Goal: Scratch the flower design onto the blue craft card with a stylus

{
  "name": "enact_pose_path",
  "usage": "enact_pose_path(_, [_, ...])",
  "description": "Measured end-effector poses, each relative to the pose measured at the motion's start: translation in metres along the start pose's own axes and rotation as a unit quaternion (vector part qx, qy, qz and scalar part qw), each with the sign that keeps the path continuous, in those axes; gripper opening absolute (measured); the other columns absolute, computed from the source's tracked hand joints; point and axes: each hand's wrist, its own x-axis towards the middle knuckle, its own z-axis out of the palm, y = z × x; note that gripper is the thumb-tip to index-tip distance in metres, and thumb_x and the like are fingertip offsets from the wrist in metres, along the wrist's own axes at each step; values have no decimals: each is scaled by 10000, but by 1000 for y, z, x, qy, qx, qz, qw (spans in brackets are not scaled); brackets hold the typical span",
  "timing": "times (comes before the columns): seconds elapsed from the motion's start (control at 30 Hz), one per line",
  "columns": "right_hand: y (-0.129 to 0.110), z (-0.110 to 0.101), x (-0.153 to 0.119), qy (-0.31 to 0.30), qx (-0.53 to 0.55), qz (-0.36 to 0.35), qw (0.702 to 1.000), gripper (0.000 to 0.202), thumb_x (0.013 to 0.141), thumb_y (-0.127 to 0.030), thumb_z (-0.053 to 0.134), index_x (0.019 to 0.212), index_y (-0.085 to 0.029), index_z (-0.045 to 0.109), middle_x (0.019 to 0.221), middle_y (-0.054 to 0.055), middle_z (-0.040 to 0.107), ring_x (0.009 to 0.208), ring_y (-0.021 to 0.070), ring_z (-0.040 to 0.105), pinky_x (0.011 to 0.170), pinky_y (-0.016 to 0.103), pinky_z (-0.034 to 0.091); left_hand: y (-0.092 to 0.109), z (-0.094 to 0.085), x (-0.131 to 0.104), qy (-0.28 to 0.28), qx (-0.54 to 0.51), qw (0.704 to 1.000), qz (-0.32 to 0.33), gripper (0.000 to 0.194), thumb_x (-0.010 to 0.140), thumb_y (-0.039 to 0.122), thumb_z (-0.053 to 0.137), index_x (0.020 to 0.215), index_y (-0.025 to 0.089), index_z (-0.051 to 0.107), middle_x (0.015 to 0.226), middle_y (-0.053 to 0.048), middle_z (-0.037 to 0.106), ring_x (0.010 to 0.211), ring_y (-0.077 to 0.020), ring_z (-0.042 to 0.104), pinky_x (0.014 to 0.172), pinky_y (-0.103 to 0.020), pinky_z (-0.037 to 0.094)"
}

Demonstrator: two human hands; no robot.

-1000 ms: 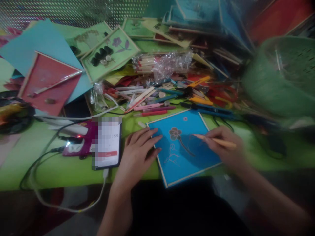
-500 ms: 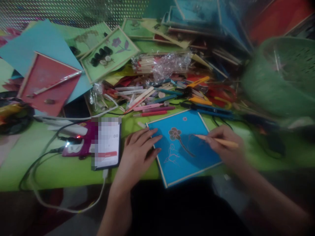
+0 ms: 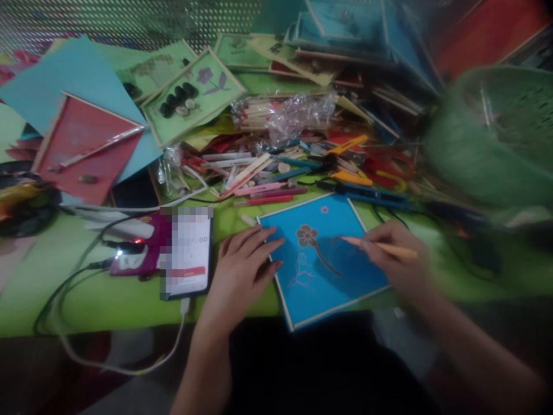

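Note:
A blue board with pale strips along its edges lies tilted at the table's front edge. On it show a brown flower with a curved stem, a small pink flower and thin pale outlines at the lower left. My left hand rests with fingers spread over the board's left edge, holding nothing. My right hand is closed round an orange pencil, whose tip meets the blue surface right of the brown flower. Faint lines near the tip are too dim to make out.
A phone and a purple power bank with cables lie left of my left hand. Behind the board are pens, cutters and sticks. A green basket stands at the right, framed pictures at the back.

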Motion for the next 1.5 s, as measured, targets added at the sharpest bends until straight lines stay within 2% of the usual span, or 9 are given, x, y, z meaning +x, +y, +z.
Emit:
enact_pose_path(0.5, [-1,0,0,-37,12,16,999,57,885,-230,740,839,-246,710,719,7,759,609,165,697,533,255,514,-1,0,-1,-5,-4,1000,-6,311,1031,238,672,1337,285,701,1470,-58,706,1404,-348,591,1121,-628,478])
enact_pose_path(0.73, [0,1,-3,-63,22,13,998,52,902,-266,749,865,-254,714,719,-16,747,551,141,646,503,251,494,0,1,0,-1,-4,1000,-4,297,1037,245,663,1330,276,704,1459,-60,715,1398,-340,595,1133,-613,473])
enact_pose_path(1.03, [3,1,-3,-32,2,-4,999,52,914,-250,734,875,-252,701,753,11,752,633,170,694,553,271,526,-1,1,-2,-2,-8,1000,-9,308,1030,240,673,1333,283,708,1471,-59,706,1409,-339,586,1139,-618,465])
enact_pose_path(1.2, [4,1,-4,-16,-6,-2,1000,71,899,-210,726,859,-259,694,749,2,737,627,157,675,542,258,506,-1,1,-1,0,-8,1000,-8,312,1021,236,685,1328,282,711,1459,-62,714,1398,-338,596,1136,-615,473])
enact_pose_path(1.5, [-1,0,-3,-54,15,16,998,62,904,-272,745,859,-255,706,728,1,749,583,161,664,514,268,500,0,1,-1,-10,-6,1000,-18,305,1030,251,674,1327,301,713,1462,-59,713,1411,-336,593,1146,-621,467])
